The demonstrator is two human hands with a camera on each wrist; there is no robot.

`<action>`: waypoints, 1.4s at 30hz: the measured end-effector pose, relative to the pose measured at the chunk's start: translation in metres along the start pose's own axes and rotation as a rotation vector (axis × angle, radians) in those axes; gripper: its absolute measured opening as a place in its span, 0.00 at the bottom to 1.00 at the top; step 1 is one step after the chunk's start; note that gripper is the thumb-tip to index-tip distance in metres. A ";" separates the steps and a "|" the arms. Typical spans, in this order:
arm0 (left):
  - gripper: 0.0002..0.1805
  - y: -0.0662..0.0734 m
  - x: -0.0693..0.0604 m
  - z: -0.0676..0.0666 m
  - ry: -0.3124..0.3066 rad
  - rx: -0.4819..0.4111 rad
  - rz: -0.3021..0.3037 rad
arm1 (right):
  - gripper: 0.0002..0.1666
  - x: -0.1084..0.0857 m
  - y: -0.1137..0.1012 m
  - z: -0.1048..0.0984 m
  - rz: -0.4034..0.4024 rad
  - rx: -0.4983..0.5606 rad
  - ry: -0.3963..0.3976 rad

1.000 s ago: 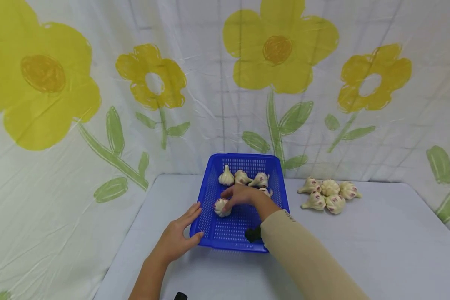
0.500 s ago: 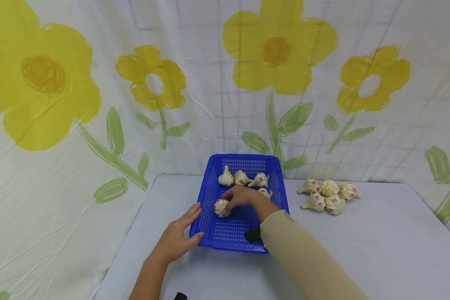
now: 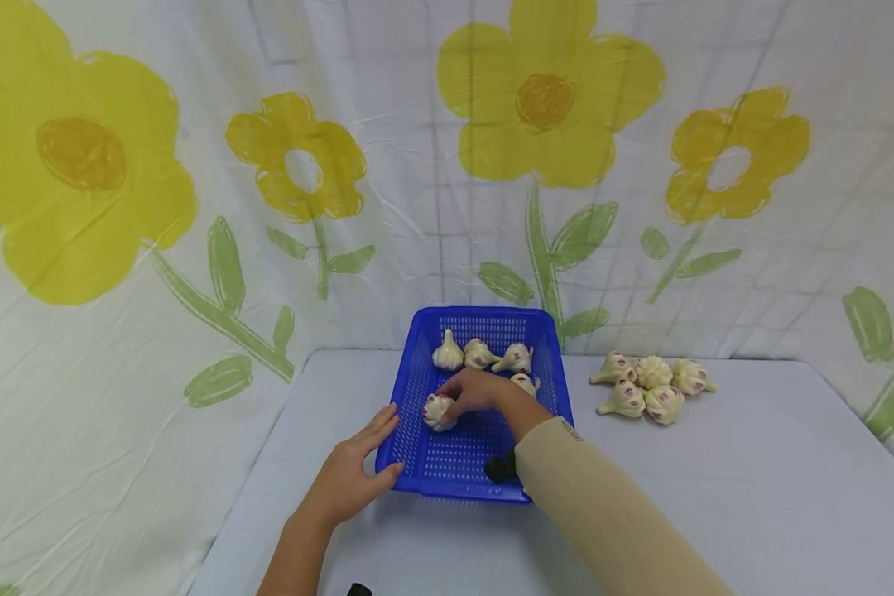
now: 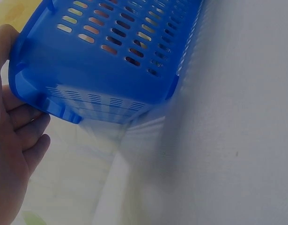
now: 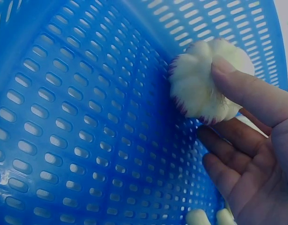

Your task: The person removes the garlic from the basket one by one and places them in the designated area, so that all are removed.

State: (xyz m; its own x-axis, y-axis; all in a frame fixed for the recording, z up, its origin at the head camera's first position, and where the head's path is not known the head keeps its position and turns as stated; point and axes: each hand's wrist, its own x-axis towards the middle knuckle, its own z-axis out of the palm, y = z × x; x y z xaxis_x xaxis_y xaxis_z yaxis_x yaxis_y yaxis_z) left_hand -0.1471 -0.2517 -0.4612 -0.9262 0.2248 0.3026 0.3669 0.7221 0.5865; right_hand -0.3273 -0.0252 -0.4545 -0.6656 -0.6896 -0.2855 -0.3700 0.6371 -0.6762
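In the head view, a blue perforated basket (image 3: pixel 484 311) stands on a pale tabletop (image 3: pixel 752 463), before a white cloth (image 3: pixel 402 124) printed with yellow flowers (image 3: pixel 544 149). The left hand (image 3: pixel 348 476) rests against the basket's left side, fingers extended along the rim and thumb spread apart at the near left corner. The right hand (image 3: pixel 477 391), reaching in from a beige sleeve (image 3: pixel 603 505), pinches a garlic bulb (image 3: pixel 437 412) inside the basket, toward its left side. Three more bulbs (image 3: pixel 479 354) sit in a row at the far end, the leftmost with its stem up, and another bulb (image 3: pixel 525 382) is partly hidden beyond the right hand. Five loose bulbs (image 3: pixel 654 374) are clustered on the tabletop to the right of the basket. In the left wrist view, the left hand's fingers lie against the rim at a corner, beside the slotted walls. In the right wrist view, the thumb presses the pinched bulb from one side with fingers on the other; its cloves have purple-edged tips. Whether it touches the basket floor cannot be told. Two pale stubs (image 5: pixel 197 217) show at the lower edge.
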 end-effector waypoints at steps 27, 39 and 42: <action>0.37 -0.004 0.000 0.002 0.011 0.001 0.029 | 0.32 0.001 -0.001 -0.003 -0.057 0.021 0.131; 0.37 -0.005 0.000 0.004 0.023 0.007 0.040 | 0.33 0.000 -0.003 -0.003 -0.049 0.126 0.234; 0.37 -0.006 0.000 0.004 0.025 0.013 0.041 | 0.33 0.000 -0.004 -0.004 -0.052 0.137 0.252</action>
State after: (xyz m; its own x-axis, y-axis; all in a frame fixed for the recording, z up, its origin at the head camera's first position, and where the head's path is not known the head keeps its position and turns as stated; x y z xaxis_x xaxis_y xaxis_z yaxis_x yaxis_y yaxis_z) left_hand -0.1492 -0.2532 -0.4678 -0.9078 0.2383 0.3451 0.4035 0.7208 0.5636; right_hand -0.3281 -0.0264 -0.4491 -0.7944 -0.6018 -0.0820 -0.3282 0.5390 -0.7758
